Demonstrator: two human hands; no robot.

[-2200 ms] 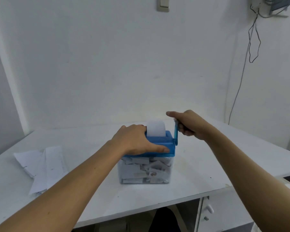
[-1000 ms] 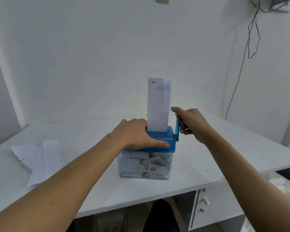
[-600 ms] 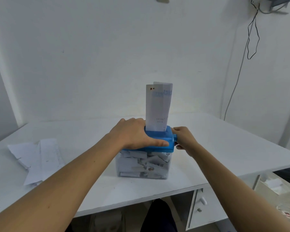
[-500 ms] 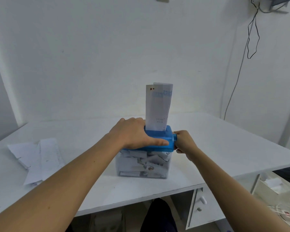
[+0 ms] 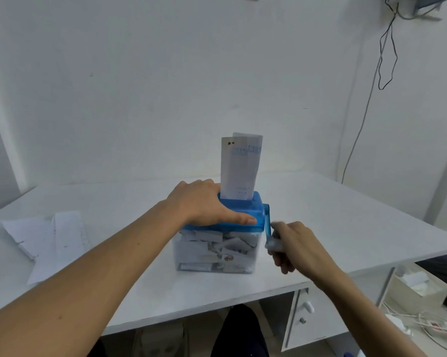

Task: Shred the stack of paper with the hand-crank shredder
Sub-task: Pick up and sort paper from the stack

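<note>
Frame centre: the left hand [image 5: 204,204] clamps the shredder [image 5: 243,215] top, and the right hand [image 5: 294,248] curls round the down-pointing crank [image 5: 268,222]. The folded paper [image 5: 240,168] stands tall in the slot — its thickness could jam the cutters; the stack [image 5: 49,235] lies at left.

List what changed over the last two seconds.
Right hand swung the crank from upright round to pointing down, gripping it throughout. A fresh paper strip replaced the stub in the shredder and has fed lower. Left hand keeps holding the shredder top; loose sheets unmoved.
</note>
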